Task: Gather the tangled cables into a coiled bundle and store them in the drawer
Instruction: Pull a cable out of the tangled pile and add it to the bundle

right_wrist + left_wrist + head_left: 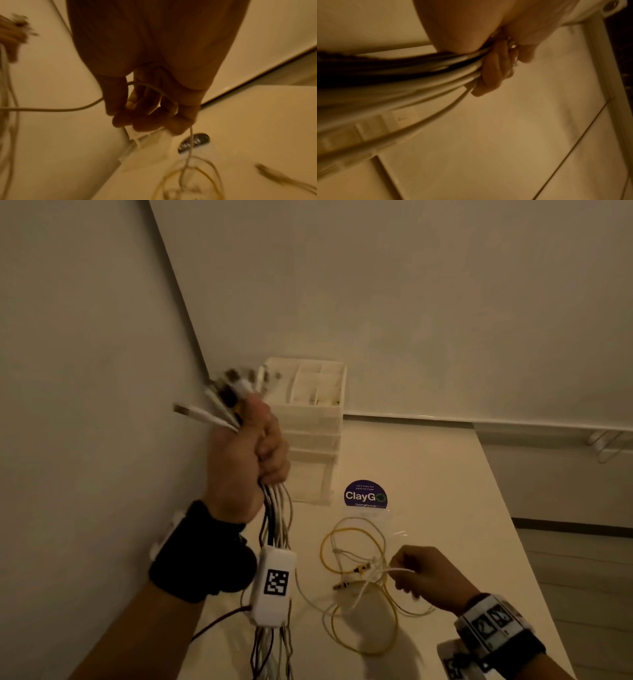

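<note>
My left hand [255, 445] is raised near the wall and grips a thick bundle of white and dark cables [274, 518]. Their plugs [219, 402] fan out above the fist, and the strands hang down past my wrist. In the left wrist view the fingers [491, 73] curl round the same cable bundle [419, 75]. My right hand [411, 571] is low over the table and pinches a white cable [394, 571]; in the right wrist view that white cable [154, 89] loops through the curled fingers [142, 121]. Loose yellow and white cables [356, 573] lie tangled on the table. A white drawer unit [313, 436] stands in the corner.
The white table [445, 491] meets walls on the left and at the back. A round purple ClayGo sticker [365, 494] lies on it before the drawer unit. The table's right edge [513, 525] drops off to the floor. A white tracker box [274, 587] hangs under my left wrist.
</note>
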